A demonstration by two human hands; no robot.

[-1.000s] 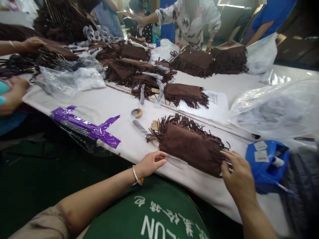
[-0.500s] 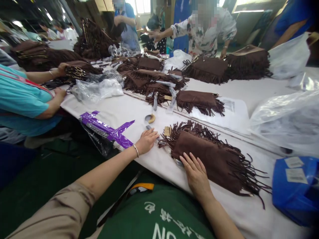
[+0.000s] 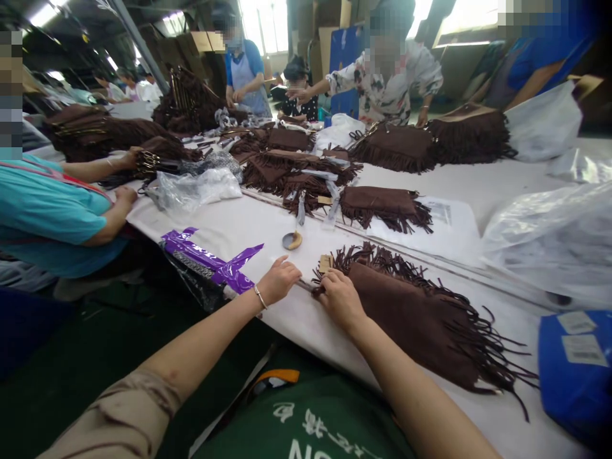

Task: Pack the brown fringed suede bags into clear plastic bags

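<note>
A brown suede fringed bag (image 3: 411, 319) lies flat on the white table (image 3: 268, 223) in front of me, with a small tan tag (image 3: 326, 263) at its left end. My left hand (image 3: 280, 280) rests on the table just left of the bag, fingers pinched over a thin strap that runs toward the bag. My right hand (image 3: 340, 298) presses on the bag's left corner and grips that same strap end. A metal bracelet circles my left wrist.
Purple tape strips (image 3: 210, 261) hang at the table edge on the left. A small tan roll (image 3: 291, 240) lies behind my hands. Several more fringed bags (image 3: 382, 205) and clear plastic bags (image 3: 549, 239) cover the table. A blue bag (image 3: 574, 370) sits right. Other people work around.
My right hand slid from the bag's right end to its left corner. My left hand moved up to the strap beside it. The view tilted upward.
</note>
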